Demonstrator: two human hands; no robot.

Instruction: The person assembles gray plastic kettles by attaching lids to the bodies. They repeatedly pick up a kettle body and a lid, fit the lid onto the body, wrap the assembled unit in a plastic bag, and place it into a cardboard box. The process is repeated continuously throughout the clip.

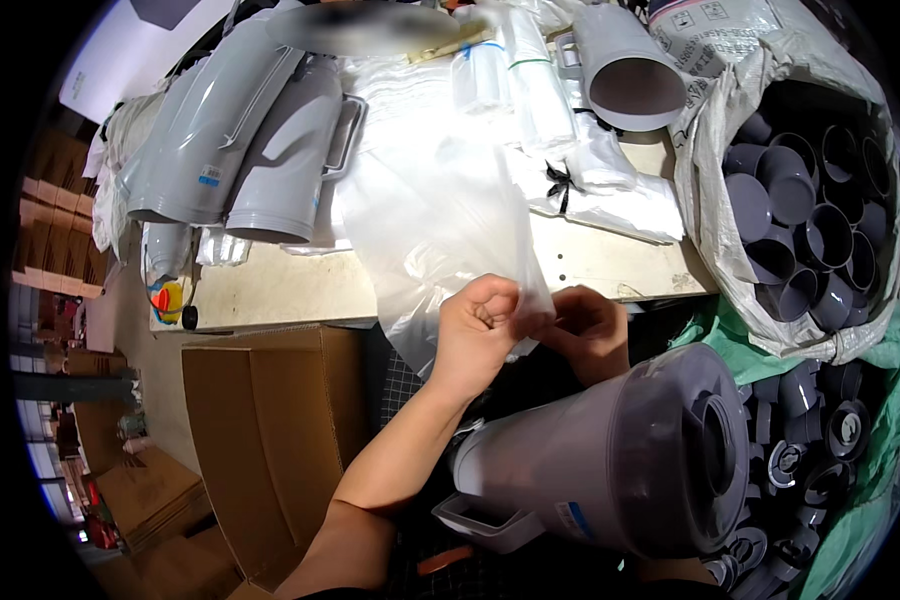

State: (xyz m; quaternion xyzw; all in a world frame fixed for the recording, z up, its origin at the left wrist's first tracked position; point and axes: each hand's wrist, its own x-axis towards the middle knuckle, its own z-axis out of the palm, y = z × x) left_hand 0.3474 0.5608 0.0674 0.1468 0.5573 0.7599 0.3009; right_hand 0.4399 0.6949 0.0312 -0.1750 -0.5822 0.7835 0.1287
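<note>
- Hub: L hand (482, 325); all clock dirs. are running from there.
- L hand, qty 1: thumb & curled fingers are pinching near edge of clear bag (440, 200).
- R hand (588, 330), qty 1, 3 o'clock: fingertips are meeting same edge; tips partly hid., so cannot tell if they are grasping or just touching.
- Clear bag, thin film, 11–12 o'clock: is lying slack on table (280, 285), lower part drooping past edge at approx. 9. Risk: film could be tearing, cause: fingers pulling hard at one spot; or layers could be clinging, cause: static.
- Lidded grey jug (570, 460), 5 o'clock: is lying on its side, lid end pointing to 3; support mostly hid. Risk: could be rolling or sliding, cause: both hands being busy w/ film. Handle (490, 525) could be snagging film if bag is swinging low.
- Cardboard box (270, 440), 8 o'clock: is standing below table edge; rim could be catching loose film.
- Woven sack (710, 200) w/ grey cups, 2 o'clock, & green bag (882, 430) w/ dark lids, 4 o'clock: are sitting close by jug's lid end. Risk: parts could be spilling, cause: elbow or jug bumping.
</note>
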